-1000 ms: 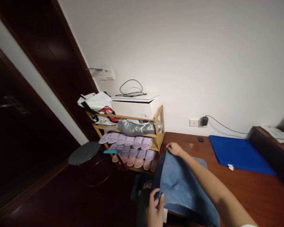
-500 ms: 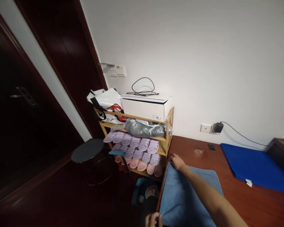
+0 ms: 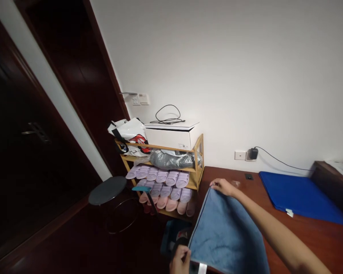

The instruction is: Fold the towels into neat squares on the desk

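A grey-blue soft cloth (image 3: 227,232) with a dark seam along its left side is held at two corners above the desk's left end. My right hand (image 3: 224,188) pinches its far corner, fingers closed. Near the bottom of the view, my left hand (image 3: 180,259) grips the near left corner, also closed. A white tag (image 3: 202,268) hangs from the near edge beside my left hand. The cloth's nearest part runs out of view at the bottom.
The brown desk (image 3: 288,238) carries a flat blue fabric piece (image 3: 300,198). Left of it stands a wooden rack (image 3: 199,177) with slippers (image 3: 171,179), a white box (image 3: 168,137) and a bag (image 3: 134,131). A round stool (image 3: 107,190) stands near the doors.
The cloth's far corner has risen off the desk in my right hand, which moved slightly right. My left hand has come up with the near corner, and the white tag now shows.
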A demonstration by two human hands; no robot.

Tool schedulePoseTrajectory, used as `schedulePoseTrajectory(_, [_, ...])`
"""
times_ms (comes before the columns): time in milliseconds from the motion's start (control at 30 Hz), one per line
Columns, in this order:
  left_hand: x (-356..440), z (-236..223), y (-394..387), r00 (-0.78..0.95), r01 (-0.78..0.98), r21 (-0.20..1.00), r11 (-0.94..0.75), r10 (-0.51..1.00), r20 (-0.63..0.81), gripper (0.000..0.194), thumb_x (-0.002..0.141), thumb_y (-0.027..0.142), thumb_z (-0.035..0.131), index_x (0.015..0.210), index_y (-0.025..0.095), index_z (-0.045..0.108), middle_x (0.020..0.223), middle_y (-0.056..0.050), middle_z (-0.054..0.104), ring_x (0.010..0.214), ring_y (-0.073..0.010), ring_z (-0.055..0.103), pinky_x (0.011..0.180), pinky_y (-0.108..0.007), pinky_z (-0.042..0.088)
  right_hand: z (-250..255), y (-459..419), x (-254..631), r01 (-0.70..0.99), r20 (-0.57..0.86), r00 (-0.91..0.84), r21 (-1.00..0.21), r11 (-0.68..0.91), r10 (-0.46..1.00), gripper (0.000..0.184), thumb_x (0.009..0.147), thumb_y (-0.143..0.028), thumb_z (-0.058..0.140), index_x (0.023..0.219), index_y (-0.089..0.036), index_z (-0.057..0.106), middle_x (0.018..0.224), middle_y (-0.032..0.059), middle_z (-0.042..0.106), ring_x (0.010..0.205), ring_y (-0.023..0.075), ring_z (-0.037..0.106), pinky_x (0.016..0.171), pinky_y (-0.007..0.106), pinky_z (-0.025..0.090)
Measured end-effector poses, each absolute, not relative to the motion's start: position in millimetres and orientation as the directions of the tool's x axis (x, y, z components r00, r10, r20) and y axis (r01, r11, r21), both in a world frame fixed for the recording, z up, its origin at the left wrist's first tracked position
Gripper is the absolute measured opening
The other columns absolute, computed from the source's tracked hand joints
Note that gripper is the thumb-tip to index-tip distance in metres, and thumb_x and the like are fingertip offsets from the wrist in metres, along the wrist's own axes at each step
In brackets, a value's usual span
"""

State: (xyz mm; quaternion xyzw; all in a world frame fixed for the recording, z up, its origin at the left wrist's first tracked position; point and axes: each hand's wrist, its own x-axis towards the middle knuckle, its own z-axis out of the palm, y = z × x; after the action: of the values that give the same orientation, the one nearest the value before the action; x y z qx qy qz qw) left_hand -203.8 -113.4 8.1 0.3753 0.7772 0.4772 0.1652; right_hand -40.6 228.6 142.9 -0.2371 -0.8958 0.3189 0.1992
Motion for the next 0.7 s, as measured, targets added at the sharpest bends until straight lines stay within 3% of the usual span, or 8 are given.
schedulePoseTrajectory(167, [-212.8, 59.6, -95.7, -0.701, 0.363, 0.925, 0.114, 0.687, 0.19, 0.067, 0.07, 0.089, 0.059, 0.084, 0.024, 0.074, 0.089, -0.009, 0.081, 0.091, -0.0309, 0.078, 0.081, -0.037, 0.064, 204.6, 212.0, 37.1, 0.154, 0.299, -0.731, -0.804, 0.574, 0.614, 0.038, 0.091, -0.054, 0.066, 0.105, -0.02, 0.077, 0.101, 0.0063, 0.078, 0.09, 0.0214, 0.068, 0.083, 0.034, 0.054])
schedulePoseTrajectory(300, [-218.2, 115.9, -72.4, -0.645, 0.374, 0.927, -0.043, 0.706, 0.293, 0.057, 0.073, 0.078, 0.071, 0.086, 0.023, 0.075, 0.088, -0.007, 0.08, 0.088, -0.028, 0.077, 0.08, -0.036, 0.064, 237.8, 195.6, 92.3, 0.105, 0.304, -0.61, -0.885, 0.455, 0.732, 0.047, 0.082, -0.062, 0.074, 0.105, -0.022, 0.078, 0.107, 0.0066, 0.078, 0.098, 0.0228, 0.07, 0.091, 0.037, 0.055])
schedulePoseTrajectory(467, [-206.5, 198.5, -44.9, -0.605, 0.293, 0.927, -0.235, 0.705, 0.37, 0.054, 0.065, 0.071, 0.081, 0.081, 0.02, 0.072, 0.081, -0.006, 0.078, 0.082, -0.0265, 0.077, 0.074, -0.036, 0.064, 255.5, 178.5, 159.7, 0.055, 0.304, -0.441, -0.93, 0.363, 0.844, 0.052, 0.071, -0.065, 0.083, 0.1, -0.022, 0.082, 0.109, 0.0099, 0.08, 0.105, 0.0268, 0.071, 0.1, 0.042, 0.053])
schedulePoseTrajectory(600, [-179.4, 253.2, -38.2, -0.472, 0.302, 0.906, -0.297, 0.779, 0.412, 0.043, 0.072, 0.061, 0.082, 0.083, 0.021, 0.071, 0.082, -0.004, 0.077, 0.082, -0.0231, 0.074, 0.072, -0.031, 0.062, 266.4, 160.0, 209.6, -0.008, 0.329, -0.284, -0.94, 0.341, 0.901, 0.05, 0.066, -0.062, 0.088, 0.097, -0.023, 0.083, 0.106, 0.0095, 0.081, 0.101, 0.0261, 0.072, 0.096, 0.041, 0.054])
schedulePoseTrajectory(700, [-153.5, 273.9, -33.1, -0.35, 0.312, 0.866, -0.39, 0.801, 0.486, 0.038, 0.075, 0.057, 0.081, 0.079, 0.021, 0.071, 0.084, -0.004, 0.075, 0.08, -0.0203, 0.072, 0.072, -0.028, 0.06, 274.7, 148.2, 244.6, -0.092, 0.326, -0.141, -0.944, 0.315, 0.935, 0.051, 0.059, -0.061, 0.093, 0.091, -0.023, 0.083, 0.096, 0.0085, 0.081, 0.089, 0.0229, 0.072, 0.085, 0.036, 0.056])
